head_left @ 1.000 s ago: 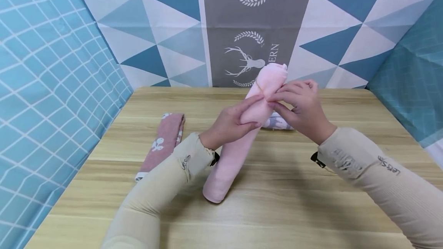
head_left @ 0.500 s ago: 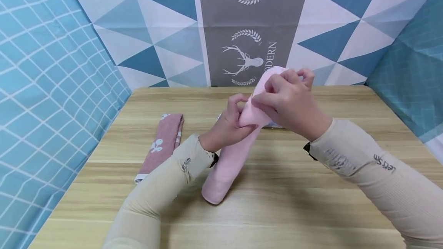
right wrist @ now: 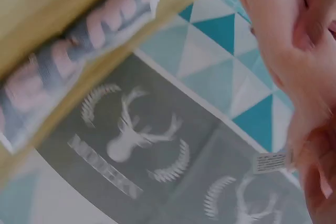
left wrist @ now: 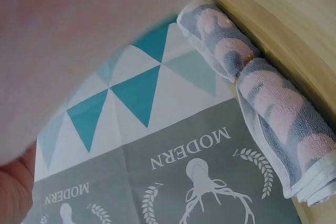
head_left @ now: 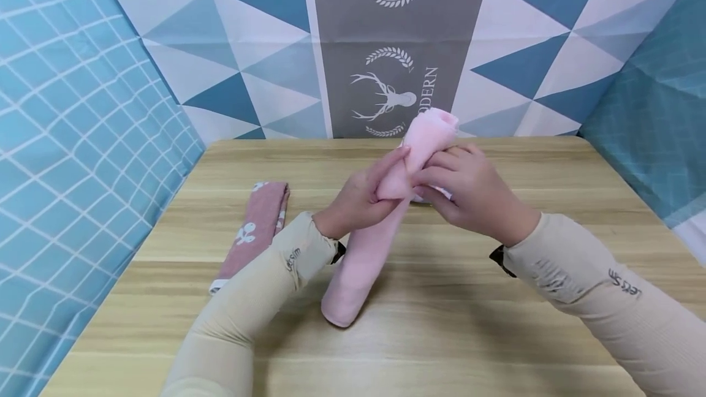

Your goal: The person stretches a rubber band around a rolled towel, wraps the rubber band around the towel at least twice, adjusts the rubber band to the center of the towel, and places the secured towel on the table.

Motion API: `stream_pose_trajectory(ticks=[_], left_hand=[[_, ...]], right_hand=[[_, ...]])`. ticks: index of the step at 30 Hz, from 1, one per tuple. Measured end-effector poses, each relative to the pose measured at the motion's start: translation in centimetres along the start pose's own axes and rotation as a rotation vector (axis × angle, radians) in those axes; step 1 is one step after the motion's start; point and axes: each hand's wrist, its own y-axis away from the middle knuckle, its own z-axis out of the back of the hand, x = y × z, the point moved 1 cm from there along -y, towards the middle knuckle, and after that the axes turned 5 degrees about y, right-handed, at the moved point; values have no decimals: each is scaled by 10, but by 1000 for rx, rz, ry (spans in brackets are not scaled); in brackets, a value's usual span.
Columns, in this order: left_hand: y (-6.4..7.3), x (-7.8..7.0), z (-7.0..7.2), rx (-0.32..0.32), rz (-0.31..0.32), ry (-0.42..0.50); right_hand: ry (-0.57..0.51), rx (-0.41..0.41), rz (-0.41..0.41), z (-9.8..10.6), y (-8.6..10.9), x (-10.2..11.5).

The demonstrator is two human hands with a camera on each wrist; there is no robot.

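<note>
A long pink rolled towel [head_left: 361, 274] stands tilted with its lower end on the table and narrows at a waist near its upper end. My left hand [head_left: 358, 198] grips the roll just below that waist, thumb and fingers round it. At the waist my right hand [head_left: 471, 192] pinches a thin rubber band, mostly hidden by the fingers. A white label [right wrist: 270, 162] sticks out from the pink roll in the right wrist view. Behind the hands lies a blue-grey and pink rolled towel [left wrist: 278, 103], itself cinched by a brownish band [left wrist: 248, 60].
A folded dusty-pink towel [head_left: 250, 231] with white leaf shapes lies left of my left forearm. The wooden table [head_left: 469, 336] ends at a patterned cloth backdrop [head_left: 276, 35]. Blue gridded cloth [head_left: 72, 139] hangs on the left side.
My right hand rose across the towel's upper part, then dropped back to its right side at the waist. The left hand has kept hold, and the roll's top shows again.
</note>
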Motion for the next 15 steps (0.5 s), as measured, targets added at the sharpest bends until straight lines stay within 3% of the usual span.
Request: stream_pose_trajectory(ticks=[4, 7, 9, 11, 15], left_hand=[[1, -2, 1, 32, -45, 25], [0, -3, 1, -28, -69, 86], [-1, -3, 0, -64, -83, 126], [-2, -3, -1, -71, -98, 155], [-3, -8, -2, -62, -113, 223]], right_hand=[[-3, 6, -21, 6, -2, -3], [-113, -17, -124, 11, 3, -12], [-124, -27, -172, 13, 7, -18], [-68, -36, -188, 14, 10, -23], [111, -63, -129, 13, 15, -31]])
